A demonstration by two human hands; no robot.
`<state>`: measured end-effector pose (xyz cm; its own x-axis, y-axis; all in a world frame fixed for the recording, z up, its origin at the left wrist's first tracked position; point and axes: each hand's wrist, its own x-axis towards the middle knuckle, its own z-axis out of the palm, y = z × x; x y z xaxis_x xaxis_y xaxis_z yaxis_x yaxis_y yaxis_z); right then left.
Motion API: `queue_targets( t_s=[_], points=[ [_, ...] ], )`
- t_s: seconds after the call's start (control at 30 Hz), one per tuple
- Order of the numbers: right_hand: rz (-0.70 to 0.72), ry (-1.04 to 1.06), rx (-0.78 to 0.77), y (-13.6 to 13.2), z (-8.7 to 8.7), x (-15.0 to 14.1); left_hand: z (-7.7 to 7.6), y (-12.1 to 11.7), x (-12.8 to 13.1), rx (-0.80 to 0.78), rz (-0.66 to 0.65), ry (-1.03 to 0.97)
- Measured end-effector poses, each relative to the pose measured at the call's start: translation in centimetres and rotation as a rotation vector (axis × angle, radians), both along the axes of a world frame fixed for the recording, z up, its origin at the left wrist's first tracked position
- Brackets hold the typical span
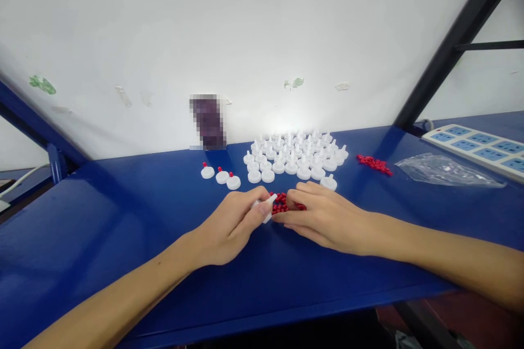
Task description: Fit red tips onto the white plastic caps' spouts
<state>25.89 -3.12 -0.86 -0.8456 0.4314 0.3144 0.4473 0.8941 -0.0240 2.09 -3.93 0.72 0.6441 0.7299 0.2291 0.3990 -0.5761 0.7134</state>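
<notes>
My left hand [231, 223] is closed around a white nozzle cap [268, 206], its narrow spout slanting up to the right between thumb and fingers. Just right of it, my right hand [327, 212] reaches palm down into a pile of small red tips [279, 203]. Its thumb and fingers look apart, with red tips between them; whether one is pinched is hard to see. Behind the hands stand many white nozzle caps [291, 167], spouts up. On the left, three white caps [233, 182] carry red tips on their spouts.
A second heap of red tips [374, 164] lies at the right, beside a clear plastic bag [448, 170]. Farther right is a white power strip [470, 144] with blue sockets. A blurred dark object [209, 122] leans on the wall behind the blue table [164, 294].
</notes>
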Motion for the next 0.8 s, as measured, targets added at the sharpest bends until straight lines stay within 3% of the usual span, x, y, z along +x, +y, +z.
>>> queue_targets(
  t_s=[0.27, 0.5, 0.8],
  points=[
    [0.015, 0.056, -0.039, 0.1, 0.1, -0.1, -0.3, -0.2, -0.3, -0.038, -0.079, -0.069],
    [0.023, 0.402, -0.146, -0.2, 0.3, -0.1, -0.7, 0.5, -0.4, 0.140, -0.217, 0.064],
    [0.201, 0.513, -0.086, -0.8, 0.2, 0.0, -1.5, 0.4, 0.4, 0.331, -0.247, 0.190]
  ],
)
